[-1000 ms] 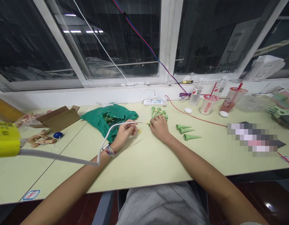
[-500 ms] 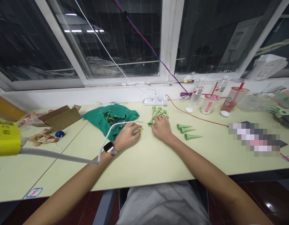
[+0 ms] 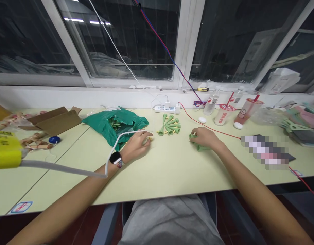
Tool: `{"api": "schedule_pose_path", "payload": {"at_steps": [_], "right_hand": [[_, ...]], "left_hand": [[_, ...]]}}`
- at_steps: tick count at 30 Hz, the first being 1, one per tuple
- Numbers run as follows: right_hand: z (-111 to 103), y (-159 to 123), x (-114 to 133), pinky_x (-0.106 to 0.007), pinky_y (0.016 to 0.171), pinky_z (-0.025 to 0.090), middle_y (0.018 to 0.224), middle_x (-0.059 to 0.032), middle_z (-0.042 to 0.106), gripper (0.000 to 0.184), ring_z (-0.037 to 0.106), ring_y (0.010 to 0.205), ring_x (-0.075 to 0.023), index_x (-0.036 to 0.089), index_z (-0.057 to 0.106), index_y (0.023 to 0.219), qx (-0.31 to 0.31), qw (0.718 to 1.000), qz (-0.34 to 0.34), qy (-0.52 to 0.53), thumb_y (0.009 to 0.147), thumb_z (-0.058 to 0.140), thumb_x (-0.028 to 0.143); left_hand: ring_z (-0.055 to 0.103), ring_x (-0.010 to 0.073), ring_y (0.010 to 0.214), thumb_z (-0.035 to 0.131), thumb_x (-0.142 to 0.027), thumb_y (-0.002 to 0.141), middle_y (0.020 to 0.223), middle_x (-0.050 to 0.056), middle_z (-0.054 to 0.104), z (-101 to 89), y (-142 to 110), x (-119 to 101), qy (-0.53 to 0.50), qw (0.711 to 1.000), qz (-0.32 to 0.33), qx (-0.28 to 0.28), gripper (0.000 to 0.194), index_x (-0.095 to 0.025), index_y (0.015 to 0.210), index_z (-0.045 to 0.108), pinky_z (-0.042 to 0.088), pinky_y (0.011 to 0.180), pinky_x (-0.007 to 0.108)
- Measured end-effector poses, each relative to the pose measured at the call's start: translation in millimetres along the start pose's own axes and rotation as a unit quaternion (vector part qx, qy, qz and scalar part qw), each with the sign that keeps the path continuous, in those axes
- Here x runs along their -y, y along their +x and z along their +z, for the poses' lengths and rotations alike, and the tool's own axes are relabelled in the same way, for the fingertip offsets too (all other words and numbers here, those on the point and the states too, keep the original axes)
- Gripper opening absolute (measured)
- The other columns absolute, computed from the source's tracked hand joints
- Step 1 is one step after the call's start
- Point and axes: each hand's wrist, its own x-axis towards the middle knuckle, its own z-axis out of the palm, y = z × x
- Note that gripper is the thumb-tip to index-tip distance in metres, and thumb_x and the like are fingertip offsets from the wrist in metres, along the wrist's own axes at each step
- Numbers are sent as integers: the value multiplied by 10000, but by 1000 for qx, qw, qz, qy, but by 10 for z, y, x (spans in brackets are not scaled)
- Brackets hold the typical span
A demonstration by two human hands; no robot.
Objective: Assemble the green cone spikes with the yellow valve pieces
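My left hand (image 3: 138, 144) rests near the green plastic bag, its fingers curled round small yellow pieces (image 3: 150, 138) whose shape is mostly hidden. Over to the right, my right hand (image 3: 204, 139) is closed on a green plastic cone (image 3: 192, 136), which it partly covers. Another green cone (image 3: 202, 148) lies just below that hand on the table. Between the two hands, several green cones fitted with yellow tips (image 3: 169, 125) lie in a fanned group, apart from both hands.
The torn green bag (image 3: 96, 122) with green pieces inside lies left. A white cable (image 3: 112, 149) passes over my left forearm. Behind are a power strip (image 3: 163, 109), a bottle (image 3: 211, 104) and drink cups (image 3: 224, 115). A cardboard box (image 3: 56, 122) and wooden pieces sit far left.
My right hand has moved right, from the fanned group of tipped cones to the separate green cones. My left hand stays near the bag with the yellow pieces. The view has shifted slightly.
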Motion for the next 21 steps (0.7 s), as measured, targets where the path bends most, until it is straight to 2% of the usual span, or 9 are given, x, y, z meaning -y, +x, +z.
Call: {"api": "schedule_pose_path", "payload": {"at_steps": [4,8,11,13,15,17,19,21], "right_hand": [[91,36,19,-304,677,409,1067,-107,778,270,694,911,-250,229,769,1073,-5,1000,-11,-24,817,705,286],[33,78,67,-318,712,426,1004,-115,763,263,677,929,-263,202,766,1075,-79,996,-42,-13,848,658,281],[-36,95,207,-324,767,452,1031,-115,727,290,653,955,-250,189,769,1092,-168,979,-74,86,859,644,307],[-24,114,409,-324,804,474,1000,-99,706,326,646,890,-219,177,776,1105,-193,954,-98,206,842,662,332],[49,143,686,-318,783,489,909,-67,697,325,634,814,-197,160,783,1059,-161,917,-112,348,814,672,343],[161,181,995,-303,729,478,797,-35,687,274,617,765,-188,155,784,938,-76,876,-145,454,796,686,368],[277,223,1284,-288,705,471,771,-19,686,264,612,754,-179,159,780,896,-8,834,-170,525,795,682,381],[369,267,1512,-277,692,478,778,-13,693,275,622,768,-178,159,776,901,22,802,-171,572,787,688,393]], "left_hand": [[594,324,1218,523,-315,990,1222,135,668,-15,-7,-19,0,1000,-11,3,307,-209,1233,679,451,1065,467],[606,319,1203,552,-330,985,1209,129,687,-30,-3,-46,-38,999,-25,-21,279,-206,1190,695,452,1064,465],[653,290,1109,581,-361,991,1164,116,713,-39,11,-84,-93,993,-35,-62,273,-207,1174,715,470,1044,441],[675,267,1034,590,-386,1001,1109,103,731,-53,19,-118,-131,988,-40,-75,287,-215,1182,732,490,1012,418],[680,255,1003,598,-412,1006,1071,97,742,-71,23,-153,-162,983,-42,-74,320,-225,1223,741,510,972,397],[680,247,1004,609,-436,1003,1092,101,740,-82,24,-175,-195,978,-49,-64,376,-233,1298,724,529,930,373],[679,238,1019,627,-457,993,1171,108,725,-83,26,-172,-233,969,-66,-58,435,-234,1361,692,542,899,350],[670,234,1033,650,-475,976,1239,111,707,-77,33,-142,-256,960,-89,-63,479,-224,1384,676,544,884,338]]}}
